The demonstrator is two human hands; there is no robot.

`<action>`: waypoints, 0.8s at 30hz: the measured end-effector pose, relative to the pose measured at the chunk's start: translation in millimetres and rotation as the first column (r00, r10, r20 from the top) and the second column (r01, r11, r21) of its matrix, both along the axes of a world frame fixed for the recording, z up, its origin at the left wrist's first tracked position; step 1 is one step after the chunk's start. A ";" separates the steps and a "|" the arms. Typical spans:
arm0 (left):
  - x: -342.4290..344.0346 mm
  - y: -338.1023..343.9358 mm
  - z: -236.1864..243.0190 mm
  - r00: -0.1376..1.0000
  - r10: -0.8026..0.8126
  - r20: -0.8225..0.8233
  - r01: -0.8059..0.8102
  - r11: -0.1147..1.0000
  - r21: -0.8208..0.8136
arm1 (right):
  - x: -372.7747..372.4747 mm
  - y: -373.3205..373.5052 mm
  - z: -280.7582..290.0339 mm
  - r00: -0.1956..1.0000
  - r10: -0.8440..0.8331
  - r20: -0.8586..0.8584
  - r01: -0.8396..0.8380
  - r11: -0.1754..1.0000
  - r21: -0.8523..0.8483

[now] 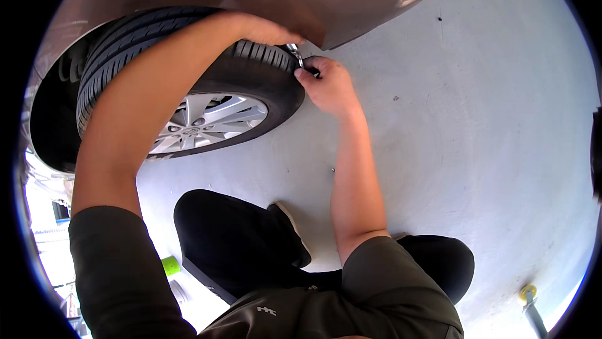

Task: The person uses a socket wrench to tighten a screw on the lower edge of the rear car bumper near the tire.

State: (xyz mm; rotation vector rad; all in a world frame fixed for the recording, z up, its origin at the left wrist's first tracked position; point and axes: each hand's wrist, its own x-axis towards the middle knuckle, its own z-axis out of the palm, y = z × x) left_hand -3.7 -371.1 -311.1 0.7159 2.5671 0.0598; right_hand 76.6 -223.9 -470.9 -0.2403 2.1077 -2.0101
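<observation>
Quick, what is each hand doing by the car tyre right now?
Left hand: resting on top of the tyre; open or closed cannot be told.
Right hand: closed on a small metal tool.

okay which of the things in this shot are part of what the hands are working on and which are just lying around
In use:
- left hand, reaching over the tyre toward the wheel arch
- right hand, gripping a small shiny metal tool at the tyre's edge
- car body panel just above

Lying about:
- green object on the floor
- yellow-topped object at lower right
</observation>
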 end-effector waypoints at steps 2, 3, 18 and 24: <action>-3.7 -4.7 -3.9 0.983 0.166 0.078 -0.160 0.984 -0.083 | 3.5 2.5 8.9 0.997 -0.054 -0.050 0.054 0.999 -0.003; -5.8 -6.1 -4.7 0.976 0.197 0.093 -0.187 0.976 -0.107 | 4.5 4.0 12.6 0.998 -0.050 -0.031 0.049 0.999 -0.013; -2.5 6.7 -6.0 0.918 0.379 0.114 -0.351 0.913 -0.208 | -5.4 31.4 16.3 0.960 0.280 0.011 -0.276 0.950 -0.147; -13.7 -5.9 -12.7 0.813 0.484 0.323 -0.431 0.874 -0.225 | -5.3 18.6 8.0 0.992 -0.058 -0.114 0.065 0.996 0.060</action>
